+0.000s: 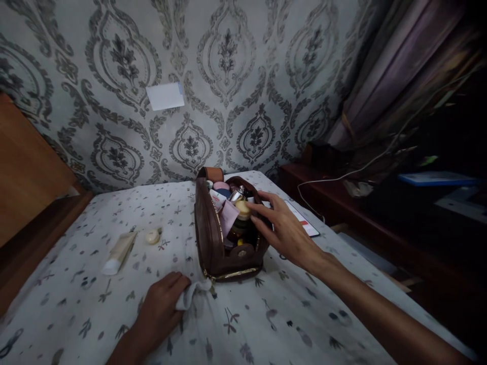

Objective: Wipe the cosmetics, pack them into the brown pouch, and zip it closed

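Note:
A brown zip-up toiletry bag stands unzipped on the bed, packed with cosmetics. My right hand reaches over its right side, fingers stretched and apart. The fingertips are at a jar with a cream-yellow lid; whether they touch it I cannot tell. Beside the jar are a pink packet and a shiny silver item. My left hand rests on the sheet left of the bag's front, its fingers closed on a white cloth. Part of that cloth is hidden under the hand.
A cream tube and a small round cream-coloured container lie left of the bag. A phone or tablet with a lit screen lies to the right, partly behind my right hand. A white cable runs along the bed's right edge.

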`<state>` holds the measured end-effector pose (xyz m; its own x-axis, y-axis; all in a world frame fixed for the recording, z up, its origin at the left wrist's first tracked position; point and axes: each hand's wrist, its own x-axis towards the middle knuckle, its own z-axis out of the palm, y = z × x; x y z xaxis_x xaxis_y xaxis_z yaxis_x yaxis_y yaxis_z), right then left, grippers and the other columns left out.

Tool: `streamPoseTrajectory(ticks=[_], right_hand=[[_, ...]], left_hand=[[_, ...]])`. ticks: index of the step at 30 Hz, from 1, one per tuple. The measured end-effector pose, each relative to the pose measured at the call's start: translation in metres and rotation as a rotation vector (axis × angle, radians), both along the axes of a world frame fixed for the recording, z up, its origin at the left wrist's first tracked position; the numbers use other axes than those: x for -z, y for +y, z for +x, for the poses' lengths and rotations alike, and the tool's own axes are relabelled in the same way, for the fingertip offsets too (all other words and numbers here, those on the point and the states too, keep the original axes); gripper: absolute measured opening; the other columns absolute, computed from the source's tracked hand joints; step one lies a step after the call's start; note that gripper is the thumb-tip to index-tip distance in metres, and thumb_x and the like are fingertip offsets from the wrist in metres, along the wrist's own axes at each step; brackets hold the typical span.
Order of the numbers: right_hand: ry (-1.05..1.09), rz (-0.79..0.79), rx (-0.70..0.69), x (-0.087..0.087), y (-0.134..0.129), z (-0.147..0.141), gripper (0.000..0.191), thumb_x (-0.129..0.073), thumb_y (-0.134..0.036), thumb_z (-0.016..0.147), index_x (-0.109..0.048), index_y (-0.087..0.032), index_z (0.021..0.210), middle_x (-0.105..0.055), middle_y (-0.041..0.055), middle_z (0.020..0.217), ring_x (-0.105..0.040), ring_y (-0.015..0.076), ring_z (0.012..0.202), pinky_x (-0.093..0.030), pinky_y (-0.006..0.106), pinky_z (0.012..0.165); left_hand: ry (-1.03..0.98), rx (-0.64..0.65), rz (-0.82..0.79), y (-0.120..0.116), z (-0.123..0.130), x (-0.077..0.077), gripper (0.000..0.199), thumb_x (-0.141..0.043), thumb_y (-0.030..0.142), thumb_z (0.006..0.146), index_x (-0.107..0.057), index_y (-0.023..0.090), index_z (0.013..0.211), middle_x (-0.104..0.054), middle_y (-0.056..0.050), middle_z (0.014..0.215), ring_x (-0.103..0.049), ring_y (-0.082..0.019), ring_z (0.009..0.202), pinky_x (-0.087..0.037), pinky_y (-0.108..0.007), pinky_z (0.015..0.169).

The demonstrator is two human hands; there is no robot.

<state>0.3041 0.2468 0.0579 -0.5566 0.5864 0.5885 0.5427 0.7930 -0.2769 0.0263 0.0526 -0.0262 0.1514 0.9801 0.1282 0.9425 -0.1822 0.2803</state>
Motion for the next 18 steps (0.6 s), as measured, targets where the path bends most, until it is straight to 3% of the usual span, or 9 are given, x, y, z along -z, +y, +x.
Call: streamPoseTrajectory(ticks=[4,8,14,16,18], right_hand=[[0.014,0.005,-0.01,0.003,0.002,0.0,0.039,-0.045,-0.037,0.102,-0.066,-0.02,0.13,-0.055,0.0197,0.138,-0.055,0.0348,0.132,-0.05,0.057,0.107],[0.054,0.033,0.004,0.006,0.004,0.001,0.041,-0.05,-0.042,0.1,-0.065,-0.02,0.131,-0.059,0.0187,0.136,-0.06,0.0346,0.127,-0.052,0.055,0.105],[0.065,-0.003,0.02,-0.001,-0.007,0.008,0.045,-0.051,-0.047,0.099,-0.066,-0.02,0.132,-0.061,0.0189,0.134,-0.063,0.0366,0.122,-0.061,0.047,0.084],[0.086,-0.018,0.044,-0.005,-0.015,0.009,0.046,-0.051,-0.048,0.099,-0.067,-0.018,0.129,-0.062,0.0203,0.134,-0.065,0.0377,0.119,-0.062,0.042,0.07],[0.143,-0.002,0.078,-0.009,-0.027,0.008,0.042,-0.053,-0.047,0.099,-0.07,-0.018,0.124,-0.063,0.0205,0.132,-0.066,0.0381,0.117,-0.061,0.04,0.065]], left_hand=[[-0.04,0.005,0.033,0.0,0.0,0.001,0.047,-0.048,0.002,0.057,-0.064,0.019,0.099,-0.072,-0.009,0.097,-0.07,-0.028,0.09,-0.056,-0.035,0.075],[-0.16,-0.02,0.124,-0.002,-0.007,-0.001,0.036,-0.051,0.005,0.073,-0.062,0.019,0.105,-0.073,-0.01,0.103,-0.071,-0.026,0.095,-0.056,-0.035,0.08],[-0.213,-0.289,0.214,0.002,-0.039,-0.018,0.02,-0.05,0.016,0.086,-0.061,0.02,0.102,-0.072,-0.009,0.096,-0.068,-0.026,0.09,-0.055,-0.036,0.082],[-0.179,-0.37,0.229,0.004,-0.055,-0.025,0.023,-0.047,0.018,0.087,-0.061,0.019,0.105,-0.072,-0.009,0.099,-0.068,-0.027,0.093,-0.054,-0.038,0.085],[-0.115,-0.442,0.27,0.005,-0.071,-0.033,0.034,-0.044,0.016,0.086,-0.061,0.018,0.116,-0.07,-0.011,0.113,-0.066,-0.028,0.105,-0.053,-0.04,0.092]])
